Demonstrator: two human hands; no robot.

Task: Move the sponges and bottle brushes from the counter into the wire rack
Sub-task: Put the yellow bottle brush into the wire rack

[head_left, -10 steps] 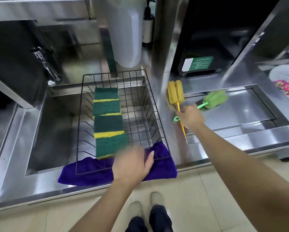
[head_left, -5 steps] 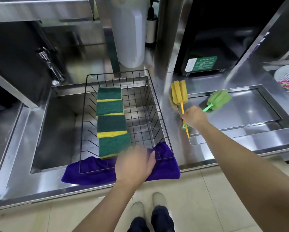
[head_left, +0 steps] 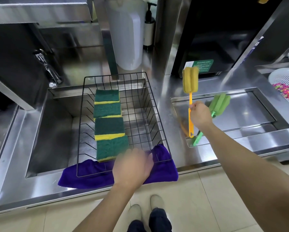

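A black wire rack (head_left: 158, 114) sits over the sink with several green-and-yellow sponges (head_left: 109, 126) lined up inside it. My left hand (head_left: 132, 166) rests on the rack's front edge, fingers curled over the wire and the purple cloth (head_left: 165, 171). My right hand (head_left: 201, 115) grips the orange handle of the yellow bottle brush (head_left: 190, 82) and holds it upright above the counter, right of the rack. The green bottle brush (head_left: 219, 103) lies on the recessed counter tray behind my right hand, partly hidden by it.
A steel sink (head_left: 53, 131) lies under the rack. A recessed steel tray (head_left: 250, 114) is on the right. A white colander (head_left: 281, 77) with coloured bits stands far right. A white jug (head_left: 126, 30) and a pump bottle (head_left: 148, 27) stand behind the rack.
My right hand has lifted the yellow bottle brush off the counter and raised it upright. The green brush stays on the tray. My left hand has stayed on the rack's front.
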